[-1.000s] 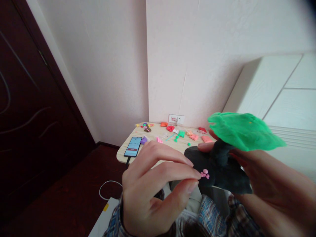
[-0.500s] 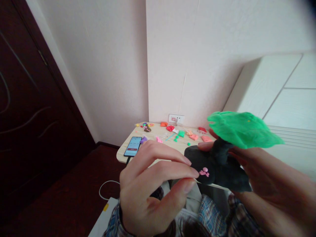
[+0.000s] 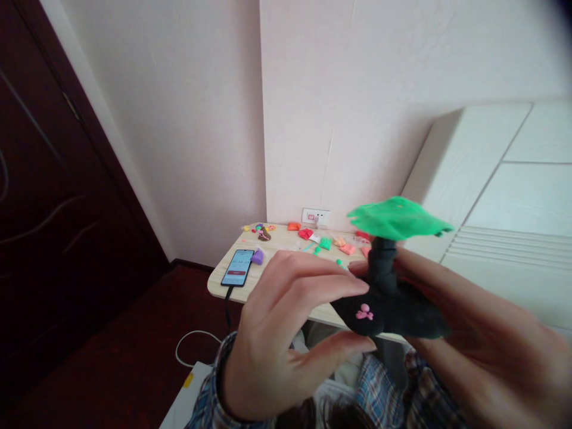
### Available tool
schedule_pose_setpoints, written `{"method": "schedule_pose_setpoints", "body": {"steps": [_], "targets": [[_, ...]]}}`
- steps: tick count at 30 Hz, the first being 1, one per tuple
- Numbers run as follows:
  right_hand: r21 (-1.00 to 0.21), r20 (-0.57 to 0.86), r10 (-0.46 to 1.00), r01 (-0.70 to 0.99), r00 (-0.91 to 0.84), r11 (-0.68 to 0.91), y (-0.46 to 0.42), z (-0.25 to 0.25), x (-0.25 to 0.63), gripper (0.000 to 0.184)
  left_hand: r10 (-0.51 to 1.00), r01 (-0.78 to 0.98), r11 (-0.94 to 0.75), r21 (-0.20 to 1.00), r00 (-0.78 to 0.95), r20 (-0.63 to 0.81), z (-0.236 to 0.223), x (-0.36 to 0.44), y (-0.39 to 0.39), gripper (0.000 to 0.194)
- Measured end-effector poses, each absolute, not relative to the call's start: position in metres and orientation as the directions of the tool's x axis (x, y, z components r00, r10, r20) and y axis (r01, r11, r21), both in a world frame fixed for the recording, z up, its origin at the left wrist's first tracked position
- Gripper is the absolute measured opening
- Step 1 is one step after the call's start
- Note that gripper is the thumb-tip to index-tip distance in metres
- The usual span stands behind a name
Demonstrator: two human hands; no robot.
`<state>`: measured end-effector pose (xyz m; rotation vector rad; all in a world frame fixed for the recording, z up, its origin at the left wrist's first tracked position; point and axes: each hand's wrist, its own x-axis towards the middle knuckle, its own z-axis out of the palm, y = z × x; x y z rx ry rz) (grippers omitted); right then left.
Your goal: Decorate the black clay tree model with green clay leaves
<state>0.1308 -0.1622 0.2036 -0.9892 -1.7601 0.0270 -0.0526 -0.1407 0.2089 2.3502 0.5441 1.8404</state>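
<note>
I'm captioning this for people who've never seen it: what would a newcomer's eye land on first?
Probably the bright green top, spread over a black stem and base held up in the right hand. Next, the small pink shape on the base's dark surface, near the left hand's fingertips. Behind, the lit phone stands out at the table's left end.

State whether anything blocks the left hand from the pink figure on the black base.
Nothing visible: the pink figure sits uncovered on the black base, in view between the left hand's index finger and thumb.
</note>
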Motion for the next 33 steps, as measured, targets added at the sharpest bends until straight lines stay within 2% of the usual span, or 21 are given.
{"method": "schedule_pose_setpoints", "body": {"steps": [3,8,12,14,17,20,22,24,27,30,33], "targets": [[-0.426,0.769,0.616,0.584,-0.169,0.691,-0.161,0.205,0.130,0.048,0.345,0.222,-0.927,0.301,0.201,0.917,0.208,-0.051,-0.139,0.019],[-0.488,0.724,0.669,0.557,-0.172,0.672,-0.160,0.207,0.128,0.044,0.336,0.228,-0.930,0.290,0.198,0.921,0.207,-0.049,-0.138,0.018],[-0.585,0.736,0.670,0.410,-0.092,0.699,-0.160,0.208,0.125,0.036,0.338,0.224,-0.929,0.295,0.192,0.921,0.208,-0.049,-0.139,0.019],[-0.596,0.749,0.658,0.357,-0.076,0.720,-0.159,0.207,0.124,0.028,0.341,0.213,-0.930,0.300,0.189,0.921,0.209,-0.049,-0.140,0.019],[-0.563,0.749,0.652,0.408,-0.117,0.719,-0.160,0.207,0.125,0.017,0.361,0.152,-0.929,0.336,0.186,0.914,0.210,-0.050,-0.140,0.020],[-0.530,0.737,0.656,0.461,-0.165,0.712,-0.160,0.209,0.126,0.011,0.417,0.021,-0.907,0.421,0.192,0.888,0.208,-0.052,-0.138,0.026],[-0.521,0.740,0.649,0.462,-0.175,0.718,-0.160,0.210,0.126,0.011,0.472,-0.090,-0.866,0.492,0.176,0.864,0.206,-0.052,-0.136,0.040],[-0.531,0.743,0.649,0.446,-0.162,0.720,-0.158,0.211,0.125,0.011,0.527,-0.237,-0.803,0.546,0.143,0.838,0.203,-0.051,-0.131,0.044],[-0.580,0.726,0.674,0.406,-0.136,0.706,-0.155,0.211,0.122,0.011,0.607,-0.448,-0.690,0.568,0.068,0.792,0.200,-0.046,-0.120,0.032],[-0.614,0.720,0.685,0.357,-0.113,0.704,-0.151,0.211,0.119,0.009,0.753,-0.493,-0.563,0.663,0.025,0.658,0.202,-0.038,-0.108,0.021],[-0.626,0.729,0.678,0.313,-0.090,0.714,-0.147,0.210,0.117,0.009,0.861,-0.543,-0.360,0.759,0.120,0.494,0.203,-0.029,-0.099,0.024]]}}
